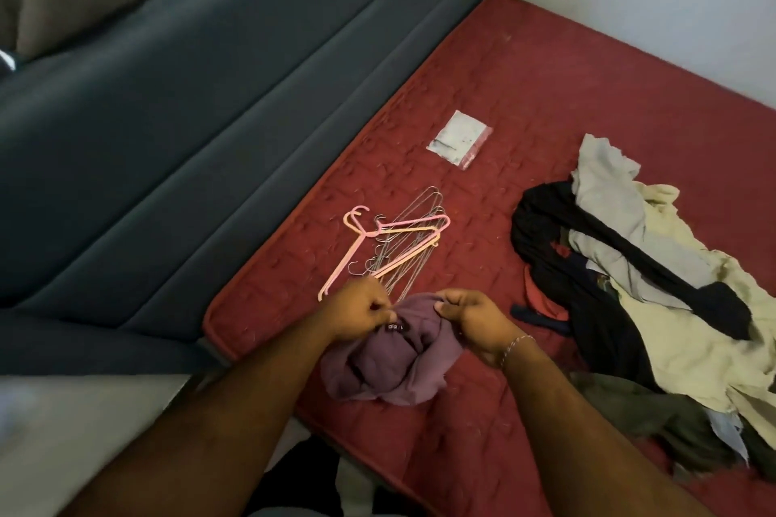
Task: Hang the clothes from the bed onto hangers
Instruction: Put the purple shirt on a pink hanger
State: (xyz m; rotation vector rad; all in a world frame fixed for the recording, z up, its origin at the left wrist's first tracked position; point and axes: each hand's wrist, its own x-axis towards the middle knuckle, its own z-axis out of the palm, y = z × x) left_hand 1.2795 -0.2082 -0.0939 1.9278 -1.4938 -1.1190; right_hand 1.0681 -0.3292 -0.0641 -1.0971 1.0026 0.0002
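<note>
A red quilted mattress (525, 97) lies against a white wall, a grey-blue sofa (189, 118) along its far edge. On it: two plastic hangers (369, 241), one pink, one orange, over a bundle of wire hangers (413, 239) too tangled to count, one small plastic bag (460, 139), and one clothes pile (638, 285). The left hand (361, 313) and right hand (472, 317) each pinch the collar of a purple garment (390, 365) bunched at the near edge.

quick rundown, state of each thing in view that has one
purple garment: bunched, held at collar
left hand: pinching it
right hand: gripping it
hangers: piled loose, all bare
clothes heap: crumpled, unhung
plastic pouch: lying flat
</note>
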